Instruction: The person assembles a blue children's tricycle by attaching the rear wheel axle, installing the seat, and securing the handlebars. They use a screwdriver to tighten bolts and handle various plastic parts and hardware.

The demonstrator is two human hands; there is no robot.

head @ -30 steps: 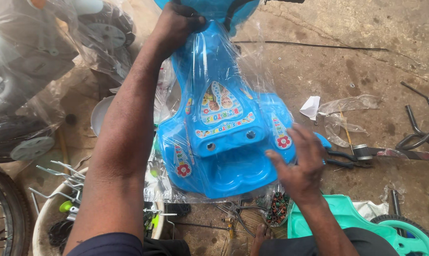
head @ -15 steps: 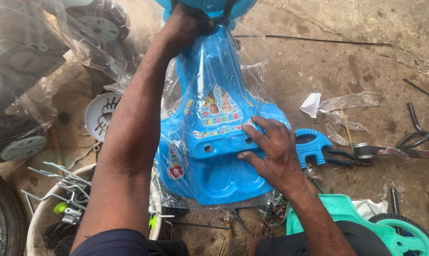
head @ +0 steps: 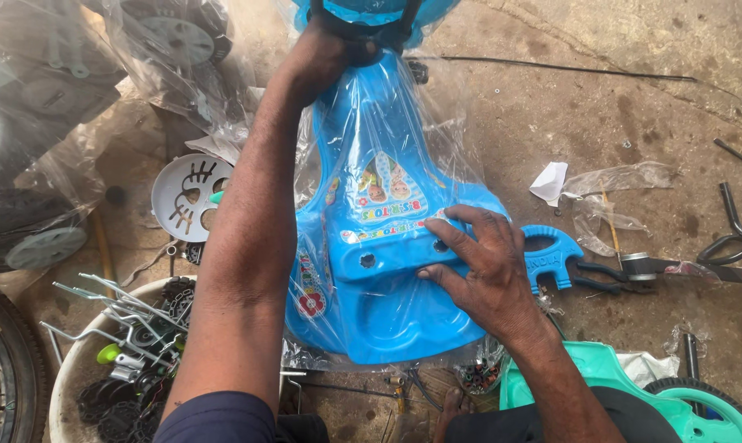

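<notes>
Left hand clamped on top end of blue plastic ride-on toy body, still in clear wrap, standing on concrete floor. Right hand flat, fingers spread on its seat.

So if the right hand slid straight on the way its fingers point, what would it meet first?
The right hand lies flat on the plastic-wrapped blue ride-on body, fingers pointing toward the left arm. Going straight on, it would probably first cross the sticker panel, then meet the left forearm; depth is unclear.
</notes>
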